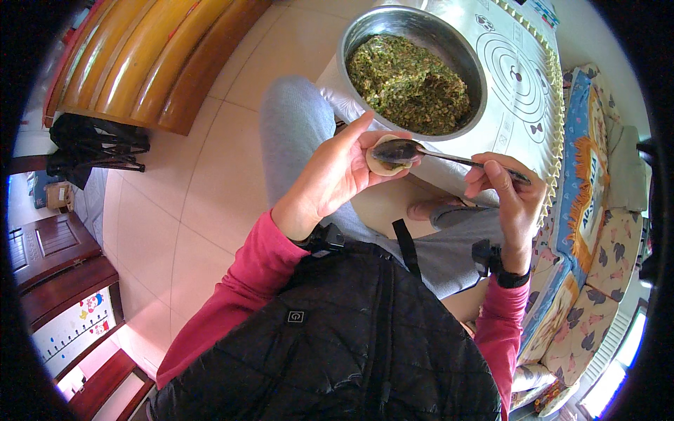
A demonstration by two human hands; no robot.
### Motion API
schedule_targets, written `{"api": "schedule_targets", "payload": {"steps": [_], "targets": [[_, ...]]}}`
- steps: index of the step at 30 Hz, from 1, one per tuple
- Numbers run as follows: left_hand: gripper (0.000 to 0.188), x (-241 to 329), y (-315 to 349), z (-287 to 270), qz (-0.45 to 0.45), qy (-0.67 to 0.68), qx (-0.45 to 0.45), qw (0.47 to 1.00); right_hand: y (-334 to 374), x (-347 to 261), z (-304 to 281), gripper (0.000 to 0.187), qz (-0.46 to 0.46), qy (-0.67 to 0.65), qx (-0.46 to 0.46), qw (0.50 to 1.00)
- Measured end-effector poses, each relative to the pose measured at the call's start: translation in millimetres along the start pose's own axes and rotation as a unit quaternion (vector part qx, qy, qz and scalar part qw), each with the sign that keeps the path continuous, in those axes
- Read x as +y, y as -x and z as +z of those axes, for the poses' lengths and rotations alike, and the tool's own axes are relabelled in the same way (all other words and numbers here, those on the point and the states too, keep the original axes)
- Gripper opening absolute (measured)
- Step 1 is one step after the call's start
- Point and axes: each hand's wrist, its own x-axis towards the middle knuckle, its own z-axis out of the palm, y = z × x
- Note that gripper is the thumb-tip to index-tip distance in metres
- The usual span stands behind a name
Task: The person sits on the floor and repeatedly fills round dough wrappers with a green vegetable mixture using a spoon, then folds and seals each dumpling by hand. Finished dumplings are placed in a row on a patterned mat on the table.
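Observation:
My left hand (330, 170) is turned palm up and cradles a round, pale dumpling wrapper (375, 165) on its fingers. A little green filling shows on the wrapper, under the bowl of a metal spoon (449, 156). My right hand (514, 193) grips the spoon by its handle, and the spoon's bowl lies over the wrapper, its back facing up. Just beyond both hands stands a large steel basin (480, 105), holding chopped green filling (404, 77) with a hollow scooped on its right side.
The basin rests on a table with a white, printed cover (495, 49) and a frilled edge. To the right is a sofa (611, 245) with patterned covers. Tiled floor (210, 182) spreads to the left, with curved wooden furniture (151, 56) at the upper left. My knees are beneath my hands.

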Motion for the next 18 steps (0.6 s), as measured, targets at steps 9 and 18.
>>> {"api": "schedule_targets", "payload": {"steps": [9, 18], "targets": [[0.066, -2, -2, 5, 0.023, 0.041, 0.042, 0.998, -7, 15, -1, 0.031, 0.002, -0.116, 0.125, 0.985], [0.061, 4, 1, 5, 0.04, 0.029, 0.044, 0.998, -20, 44, 1, 0.023, -0.1, 0.004, 0.213, 0.972]]}}
